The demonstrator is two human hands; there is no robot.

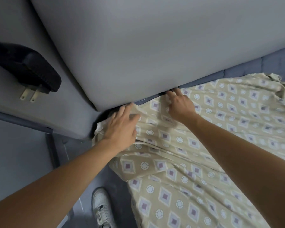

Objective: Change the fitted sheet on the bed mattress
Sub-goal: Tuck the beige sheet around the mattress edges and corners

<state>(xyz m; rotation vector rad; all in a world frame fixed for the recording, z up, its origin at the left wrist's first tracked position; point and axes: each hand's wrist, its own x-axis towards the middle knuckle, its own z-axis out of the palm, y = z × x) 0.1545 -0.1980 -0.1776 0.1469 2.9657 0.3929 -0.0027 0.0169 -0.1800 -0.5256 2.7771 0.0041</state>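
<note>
A beige fitted sheet printed with diamonds and circles lies spread over the mattress, wrinkled toward its corner. My left hand lies flat on the sheet's bunched corner, fingers straight and reaching to the grey headboard panel. My right hand presses the sheet's edge with straight fingers into the gap between the blue mattress edge and the headboard. The fingertips of both hands sit at that gap.
A black plug adapter with two metal prongs lies on a grey ledge at the left. A white sneaker stands on the dark floor beside the bed. More sheet is bunched at the far right.
</note>
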